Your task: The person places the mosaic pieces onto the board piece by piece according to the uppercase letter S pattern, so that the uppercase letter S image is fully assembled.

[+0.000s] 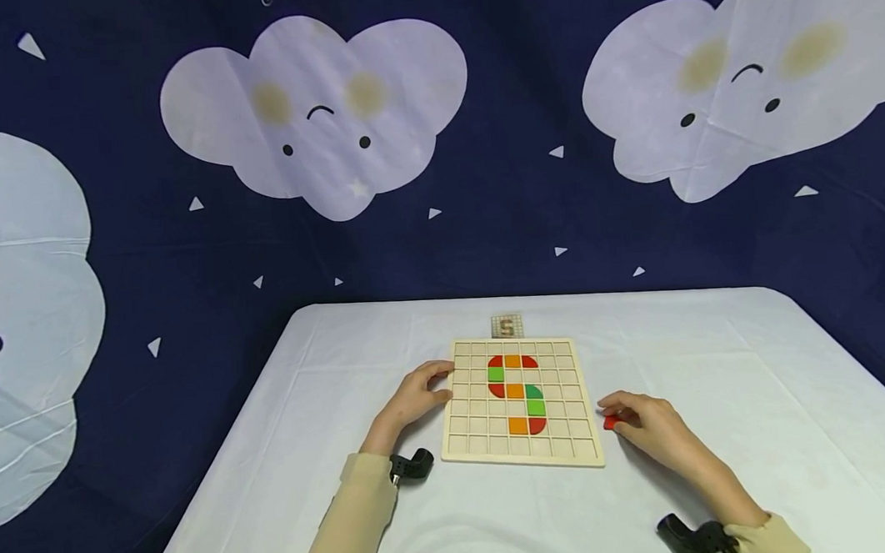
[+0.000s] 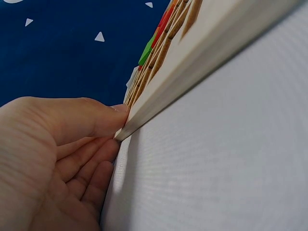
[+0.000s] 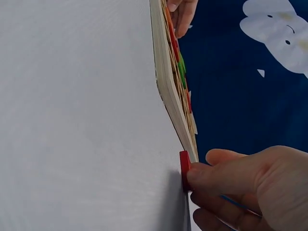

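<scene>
A square wooden grid board [image 1: 481,448] lies on the table, with red, orange and green tiles set in several cells in an S shape. At its left edge my left hand [image 1: 417,395] touches the side with thumb and fingertips, which stand apart; the left wrist view also shows that hand [image 2: 62,144] at the board's edge [image 2: 192,62]. Just right of the board, my right hand [image 1: 657,432] pinches a small red tile [image 1: 610,422] between thumb and fingers. Seen from the right wrist, the red tile [image 3: 185,171] stands on edge near the board's corner; its full outline is partly hidden.
A small card [image 1: 507,326] with a brown S-like figure on a grid lies behind the board. White cloth covers the table [image 1: 717,354]. A dark blue curtain [image 1: 516,247] with clouds hangs behind. Black wrist devices [image 1: 413,464] are strapped to both forearms.
</scene>
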Demonstrator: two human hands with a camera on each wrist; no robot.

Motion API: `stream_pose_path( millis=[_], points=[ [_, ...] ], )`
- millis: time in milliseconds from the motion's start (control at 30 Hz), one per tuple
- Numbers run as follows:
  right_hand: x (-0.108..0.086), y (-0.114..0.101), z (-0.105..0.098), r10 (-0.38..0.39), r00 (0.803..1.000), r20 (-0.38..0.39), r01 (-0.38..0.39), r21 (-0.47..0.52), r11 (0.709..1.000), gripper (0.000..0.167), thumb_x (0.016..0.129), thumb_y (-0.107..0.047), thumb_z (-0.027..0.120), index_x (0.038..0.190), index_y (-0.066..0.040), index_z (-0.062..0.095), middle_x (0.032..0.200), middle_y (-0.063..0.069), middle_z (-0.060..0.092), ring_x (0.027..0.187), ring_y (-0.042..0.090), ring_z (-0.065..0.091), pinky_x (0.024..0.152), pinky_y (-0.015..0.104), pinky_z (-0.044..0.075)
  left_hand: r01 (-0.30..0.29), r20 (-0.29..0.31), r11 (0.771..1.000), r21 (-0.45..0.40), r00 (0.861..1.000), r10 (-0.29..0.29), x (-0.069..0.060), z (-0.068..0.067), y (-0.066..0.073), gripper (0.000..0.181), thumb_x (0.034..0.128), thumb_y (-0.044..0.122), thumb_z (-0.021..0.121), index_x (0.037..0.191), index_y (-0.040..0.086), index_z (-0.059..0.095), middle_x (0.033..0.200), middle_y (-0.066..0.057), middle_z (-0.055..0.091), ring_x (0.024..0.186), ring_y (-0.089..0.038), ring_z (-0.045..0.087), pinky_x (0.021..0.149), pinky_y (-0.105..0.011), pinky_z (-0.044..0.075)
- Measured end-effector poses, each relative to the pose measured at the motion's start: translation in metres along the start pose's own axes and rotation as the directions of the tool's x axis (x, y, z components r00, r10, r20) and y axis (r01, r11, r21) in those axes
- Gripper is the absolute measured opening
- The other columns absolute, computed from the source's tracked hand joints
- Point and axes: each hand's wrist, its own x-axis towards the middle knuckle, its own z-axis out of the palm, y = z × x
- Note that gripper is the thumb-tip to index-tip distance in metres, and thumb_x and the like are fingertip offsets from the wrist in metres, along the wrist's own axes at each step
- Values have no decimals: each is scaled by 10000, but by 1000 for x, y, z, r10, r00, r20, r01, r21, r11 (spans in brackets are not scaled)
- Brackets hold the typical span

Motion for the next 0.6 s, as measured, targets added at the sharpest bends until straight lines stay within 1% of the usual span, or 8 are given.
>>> stream_pose_path(
  millis=[67,133,233,300,367,500,600],
  points=[
    [0,1,1,5,1000,-13,-5,9,1000,319,745,51,723,1034,-80,686,913,-16,694,835,172,650,739,380,538,0,0,1000,-1,1000,0,0,0,0,460,836,8,662,1280,-19,548,1309,-148,521,1213,-295,478,1041,-416,365],
    [-1,2,3,8,999,-39,-8,0,1000,320,750,5,748,1049,-84,678,953,9,690,863,203,653,758,413,534,3,2,1000,1,1000,-3,1,0,0,463,836,8,663,1284,-16,547,1310,-141,521,1211,-287,480,1040,-407,368],
    [-2,4,6,20,997,-73,-22,-17,1000,364,732,-98,803,1067,-71,663,953,27,673,838,208,638,725,405,529,5,2,1000,1,1000,-5,1,0,-1,465,836,7,663,1286,-14,546,1311,-139,520,1211,-282,481,1041,-401,368],
    [-2,5,8,26,996,-89,-29,-38,999,382,717,-127,819,1059,-65,660,917,22,666,804,195,625,693,390,524,6,1,1000,-1,1000,-6,1,0,0,464,837,6,662,1285,-13,547,1312,-139,519,1214,-280,479,1045,-397,364],
    [-2,5,10,30,996,-85,-34,-39,999,373,717,-108,813,1053,-57,660,898,17,662,788,184,616,684,383,515,5,0,1000,-3,1000,-5,1,0,1,462,836,5,662,1283,-15,548,1312,-141,519,1217,-282,477,1048,-398,359],
    [-2,5,11,14,998,-63,-15,-10,1000,357,731,-2,763,1068,-48,654,933,33,679,849,213,645,747,409,533,2,2,1000,-3,1000,-2,1,-1,1,463,835,4,661,1283,-18,546,1310,-145,520,1215,-287,478,1047,-404,360],
    [-3,6,12,7,998,-58,-6,15,1000,366,738,16,753,1083,-53,653,970,35,687,903,237,650,790,417,529,5,3,1000,-4,1000,-5,0,-1,0,466,834,8,664,1285,-17,546,1309,-141,521,1214,-284,478,1045,-401,363]
  ],
)
